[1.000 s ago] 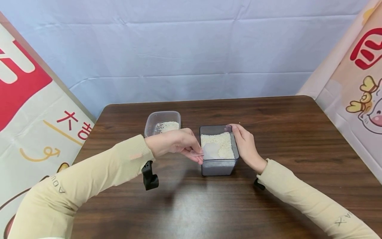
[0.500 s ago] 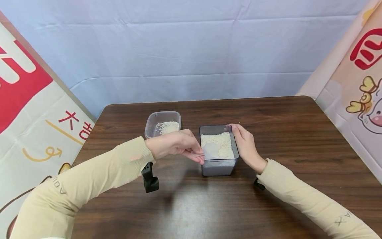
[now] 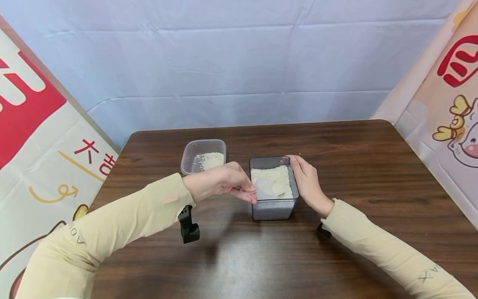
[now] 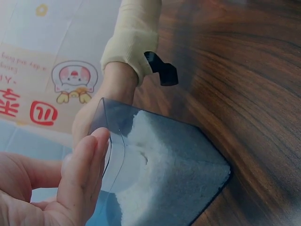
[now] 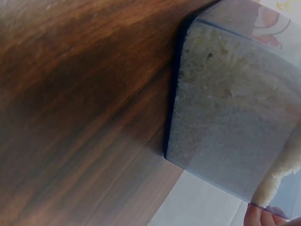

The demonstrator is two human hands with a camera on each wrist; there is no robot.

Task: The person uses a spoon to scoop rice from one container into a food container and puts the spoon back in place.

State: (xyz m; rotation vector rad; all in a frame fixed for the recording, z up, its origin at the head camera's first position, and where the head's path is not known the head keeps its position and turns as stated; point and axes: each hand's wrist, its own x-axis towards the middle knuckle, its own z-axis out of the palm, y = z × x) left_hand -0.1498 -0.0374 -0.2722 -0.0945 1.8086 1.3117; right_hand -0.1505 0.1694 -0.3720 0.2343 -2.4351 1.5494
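Observation:
A translucent white scoop (image 3: 263,187) lies at the rice in a clear grey bin (image 3: 274,211), its handle pinched by my left hand (image 3: 231,180) at the bin's left front rim. Some rice (image 3: 274,172) sits at the scoop's right end. My right hand (image 3: 308,180) grips the bin's right wall near the back corner. Through the wall, in the left wrist view, the rice (image 4: 155,165) slopes around the scoop, beside my left fingers (image 4: 82,174). The right wrist view shows the bin's side (image 5: 225,103), packed with rice, and left fingertips (image 5: 256,217) beyond it.
A shallow clear tub (image 3: 192,155) with a little rice in it stands behind my left forearm. The bin rests on a dark wooden table (image 3: 336,145). A pale cloth (image 3: 239,62) hangs behind, with printed banners on both sides.
My left hand has shifted slightly to the right with the scoop, whose right end now has a small heap of rice. The right hand and the bin have stayed in place.

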